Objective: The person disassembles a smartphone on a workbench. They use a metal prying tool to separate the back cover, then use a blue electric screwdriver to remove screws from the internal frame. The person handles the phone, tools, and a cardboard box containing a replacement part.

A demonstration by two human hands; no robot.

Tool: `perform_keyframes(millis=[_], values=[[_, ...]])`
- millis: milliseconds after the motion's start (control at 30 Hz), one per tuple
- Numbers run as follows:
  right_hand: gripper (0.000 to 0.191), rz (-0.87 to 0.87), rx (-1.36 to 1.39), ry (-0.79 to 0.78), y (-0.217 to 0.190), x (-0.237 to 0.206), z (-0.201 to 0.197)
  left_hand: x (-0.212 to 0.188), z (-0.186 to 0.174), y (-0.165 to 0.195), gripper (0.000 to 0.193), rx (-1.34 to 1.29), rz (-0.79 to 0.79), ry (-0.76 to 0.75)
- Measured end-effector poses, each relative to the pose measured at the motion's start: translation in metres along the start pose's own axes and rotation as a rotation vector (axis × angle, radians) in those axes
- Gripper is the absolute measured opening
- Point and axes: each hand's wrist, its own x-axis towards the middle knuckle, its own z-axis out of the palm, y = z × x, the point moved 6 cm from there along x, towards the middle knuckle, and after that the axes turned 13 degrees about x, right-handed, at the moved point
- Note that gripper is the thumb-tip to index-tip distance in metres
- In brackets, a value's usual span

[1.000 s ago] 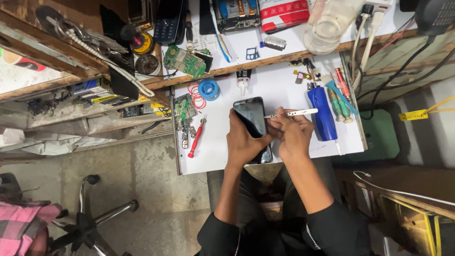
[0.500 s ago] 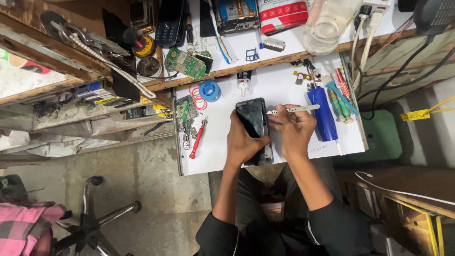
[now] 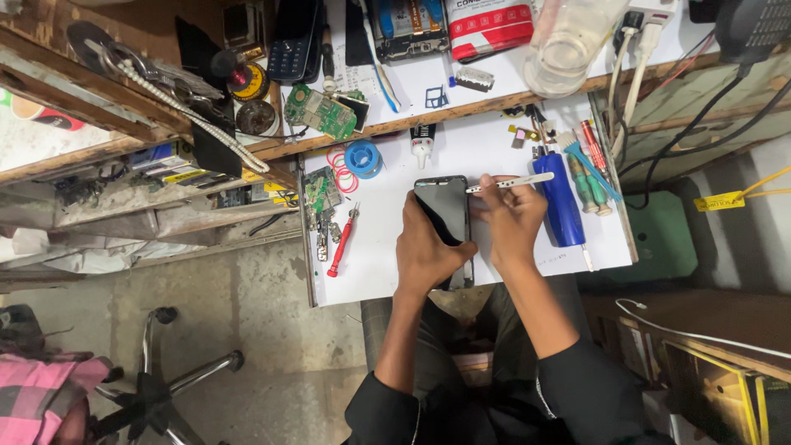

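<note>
A black smartphone [image 3: 445, 206] lies screen-up on the white work mat [image 3: 379, 255]. My left hand [image 3: 424, 251] presses on its lower left side and grips it. My right hand [image 3: 511, 216] holds a thin white flat tool [image 3: 511, 182], with the tool's tip at the phone's upper right edge. The phone's lower part is hidden under my left hand.
On the mat lie a red screwdriver [image 3: 341, 241], a blue tape roll [image 3: 362, 157], red rubber bands [image 3: 339, 160], a glue tube [image 3: 422, 142], a blue cylinder [image 3: 560, 202] and screwdrivers [image 3: 587, 156]. A green circuit board [image 3: 320, 110], a clear jar [image 3: 568, 41] and cables crowd the upper shelf. A stool [image 3: 156, 371] stands on the floor at left.
The phone and both hands have stayed in nearly the same place; the white tool has tilted slightly and sits a little closer to the phone's top right edge.
</note>
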Motion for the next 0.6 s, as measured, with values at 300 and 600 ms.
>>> perform_keyframes(millis=[300,600], values=[[0.011,0.127,0.067,0.047,0.01,0.006,-0.011,0.002,0.002,0.001,0.115,0.06,0.055,-0.008],[0.008,-0.073,-0.2,-0.2,-0.02,-0.001,-0.005,0.014,-0.002,0.005,0.128,0.321,-0.01,-0.251]])
